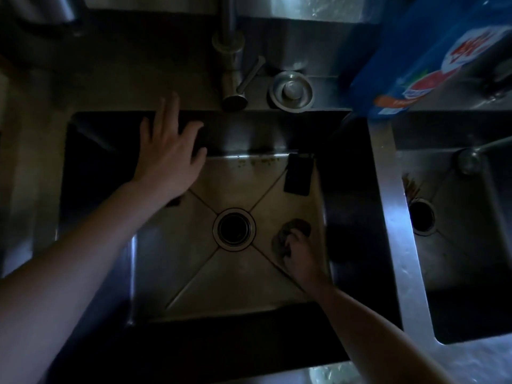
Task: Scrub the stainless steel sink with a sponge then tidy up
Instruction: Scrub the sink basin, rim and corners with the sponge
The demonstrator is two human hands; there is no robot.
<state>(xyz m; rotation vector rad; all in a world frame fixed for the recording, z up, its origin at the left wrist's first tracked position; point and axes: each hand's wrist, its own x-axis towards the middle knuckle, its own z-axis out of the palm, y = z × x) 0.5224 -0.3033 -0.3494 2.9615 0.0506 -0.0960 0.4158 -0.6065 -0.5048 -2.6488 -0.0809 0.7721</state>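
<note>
The scrubbing is looking to be in its early-to-middle part, as far as this dim light is letting me judge. The right hand is reaching down into the sink and its grip is curling round the sponge, pressing it onto the basin floor just to the right of the drain, near the right wall. The left hand is hovering over the back left part of the basin, its grip spread wide and holding nothing; whether it is touching the back wall I cannot tell.

Work is plainly remaining. A line of brownish residue is sitting along the back edge of the floor, not yet wiped, and I am seeing no suds anywhere. A dark flat rectangular thing is lying in the back right corner of the floor; what it is I cannot make out, and it is probably needing to come out.

Tidying is not yet begun: a strainer plug is resting on the rim behind the sink beside the tap, and a blue box is standing at the back right corner. The second basin on the right is showing grime by its own drain.
</note>
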